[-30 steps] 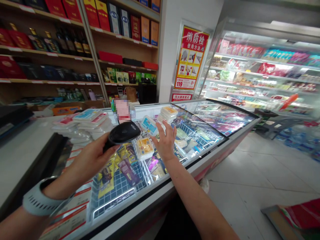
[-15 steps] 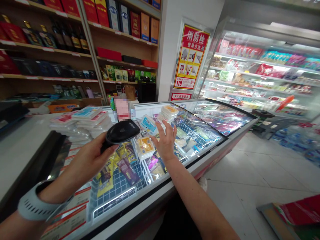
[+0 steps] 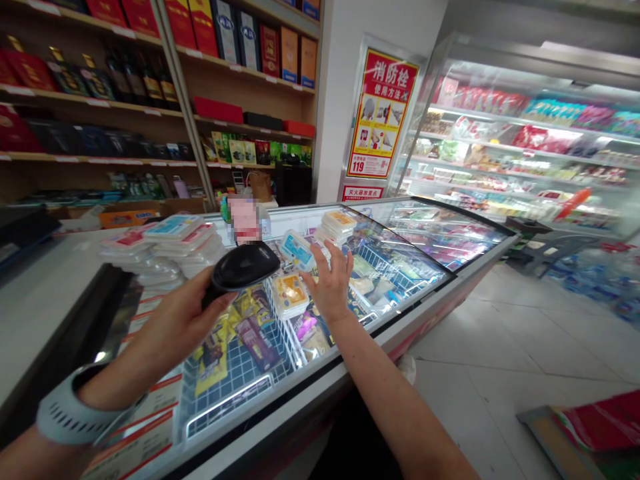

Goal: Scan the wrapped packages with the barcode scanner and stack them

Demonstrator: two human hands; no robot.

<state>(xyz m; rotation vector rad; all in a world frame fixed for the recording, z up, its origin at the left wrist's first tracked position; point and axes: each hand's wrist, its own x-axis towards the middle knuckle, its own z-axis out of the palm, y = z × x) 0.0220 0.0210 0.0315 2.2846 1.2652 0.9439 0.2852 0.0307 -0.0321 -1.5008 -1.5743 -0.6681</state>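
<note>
My left hand is wrapped around the handle of a black barcode scanner, whose head points right. A clear plastic box with a blue label sits tilted just beyond the scanner head. My right hand is at the right end of this box, with thumb and index finger at its edge and the other fingers curved apart. Below it, boxes with a yellow-orange label rest at a basket's edge. Another yellow-labelled stack stands behind my right fingers.
The chest freezer holds wire baskets with packaged ice creams. Stacked plastic boxes stand at left beside a pale counter. Behind are bottle shelves, a red fire-hydrant sign and a lit refrigerated display.
My hands, the scanner and the blue-labelled box keep almost the same positions. Only a slight shift of the view shows.
</note>
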